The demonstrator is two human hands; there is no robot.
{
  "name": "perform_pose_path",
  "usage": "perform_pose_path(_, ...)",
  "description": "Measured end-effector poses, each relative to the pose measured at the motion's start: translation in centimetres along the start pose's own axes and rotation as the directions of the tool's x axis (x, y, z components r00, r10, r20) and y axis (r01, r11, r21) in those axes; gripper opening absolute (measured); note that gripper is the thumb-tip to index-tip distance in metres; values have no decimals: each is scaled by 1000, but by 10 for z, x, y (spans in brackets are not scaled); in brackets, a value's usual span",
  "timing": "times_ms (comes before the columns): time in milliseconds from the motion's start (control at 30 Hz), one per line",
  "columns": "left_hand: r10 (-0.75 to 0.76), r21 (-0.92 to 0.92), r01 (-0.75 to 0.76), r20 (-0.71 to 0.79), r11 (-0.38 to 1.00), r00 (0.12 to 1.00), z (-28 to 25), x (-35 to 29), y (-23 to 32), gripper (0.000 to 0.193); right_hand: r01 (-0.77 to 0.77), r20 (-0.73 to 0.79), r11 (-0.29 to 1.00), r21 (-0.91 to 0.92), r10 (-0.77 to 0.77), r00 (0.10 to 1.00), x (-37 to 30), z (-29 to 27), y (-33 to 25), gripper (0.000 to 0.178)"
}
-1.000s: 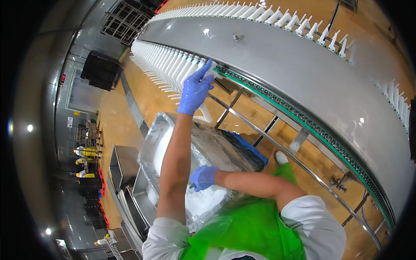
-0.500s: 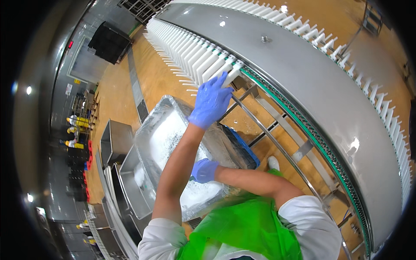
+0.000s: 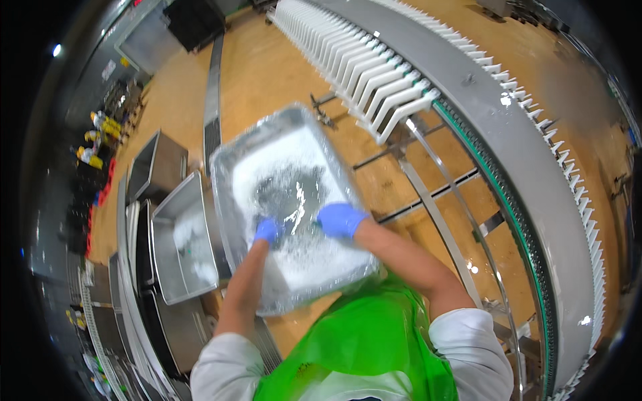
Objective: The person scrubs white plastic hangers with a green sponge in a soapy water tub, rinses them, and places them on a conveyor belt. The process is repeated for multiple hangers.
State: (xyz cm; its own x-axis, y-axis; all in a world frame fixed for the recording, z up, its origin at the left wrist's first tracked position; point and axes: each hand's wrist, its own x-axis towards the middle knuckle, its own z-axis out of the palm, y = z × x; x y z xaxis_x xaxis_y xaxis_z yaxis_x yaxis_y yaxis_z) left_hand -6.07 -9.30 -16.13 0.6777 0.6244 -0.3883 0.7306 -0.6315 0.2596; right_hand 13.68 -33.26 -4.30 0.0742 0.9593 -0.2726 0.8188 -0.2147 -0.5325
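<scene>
A large plastic-lined tub point(image 3: 221, 190) in front of me holds water topped with white foam point(image 3: 304, 267). Both my hands wear blue gloves and are inside it. My left hand point(image 3: 267, 230) dips into the foamy water at the left, its fingers hidden below the surface. At the right, my right hand point(image 3: 341, 219) is closed at the water's surface. A small dark greenish bit shows by its fingertips, too little to name. Between the hands the foam is parted and grey water shows.
Right of the tub curves a conveyor point(image 3: 498, 127) with white angled slats point(image 3: 381, 83) and a steel frame rail point(image 3: 461, 200). To the left stand a grey metal basin point(image 3: 184, 234) with foam inside and a steel bin point(image 3: 157, 164). Several people point(image 3: 90, 154) are far left.
My left hand has come down from the conveyor slats into the tub's water. The right hand has shifted right within the tub. The view has shifted, and the slats sit farther up and right.
</scene>
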Motion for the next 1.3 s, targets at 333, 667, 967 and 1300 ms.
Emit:
perform_pose_path(333, 167, 330, -140, -55, 934, 984, 19, -6, 20, 37, -9, 14, 987, 161, 7, 1000, -78, 30, -58, 35)
perform_pose_path(667, 167, 262, -201, 148, 944, 975, -42, -75, 132, 41, -72, 136, 996, -48, 78, 988, -106, 9, -65, 37)
perform_pose_path(967, 180, -151, -146, 248, 978, 952, 5, -93, 107, 63, -78, 112, 997, -21, 80, 990, -153, 17, -73, 37)
perform_pose_path(1300, 210, -36, -213, -75, 976, 975, -66, -119, 136, 43, -278, 398, 961, 3, 253, 882, -80, 11, -8, 32)
